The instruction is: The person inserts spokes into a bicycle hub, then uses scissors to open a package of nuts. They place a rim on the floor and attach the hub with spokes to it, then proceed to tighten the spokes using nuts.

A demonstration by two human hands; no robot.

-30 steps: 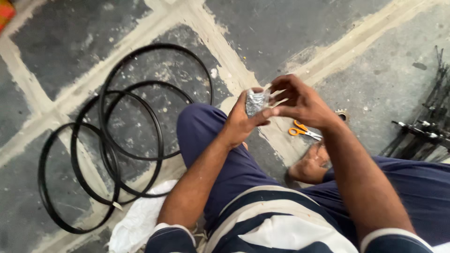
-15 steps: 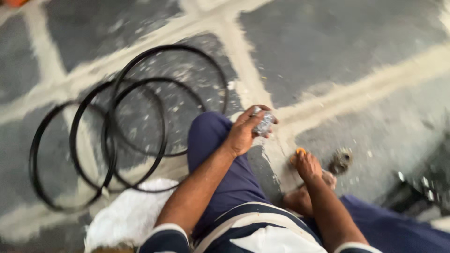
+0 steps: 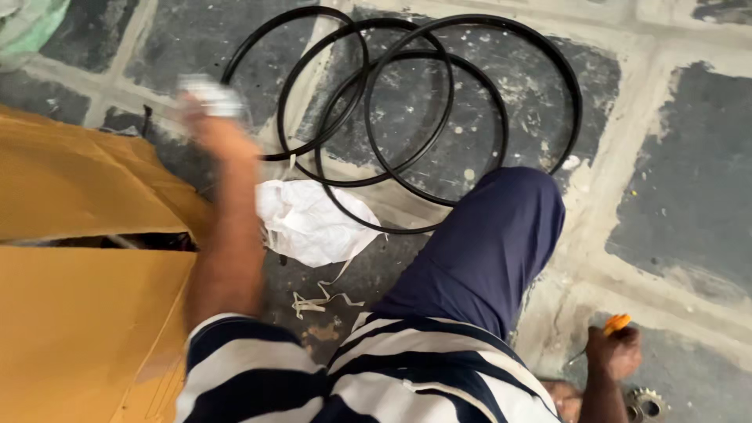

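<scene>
Left hand (image 3: 215,129), blurred, closed round a small silvery packet (image 3: 207,92): open floor (image 3: 94,47) beyond the fingertips, a cardboard box (image 3: 78,196) close on the palm side, overlapping black hoops (image 3: 407,117) just to the other side, and a white rag (image 3: 309,223) below the wrist. Right hand (image 3: 615,352), gripping an orange-handled tool (image 3: 617,323): bare stone floor beyond and outside the knuckles, a toothed cog (image 3: 646,403) just beside the wrist, and a blue-clad knee (image 3: 493,235) blocking the inner side.

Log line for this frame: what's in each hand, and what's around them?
left hand: holds silvery packet, over cardboard box | right hand: grips orange-handled tool, beside sprocket | floor: black rims, white rag
</scene>
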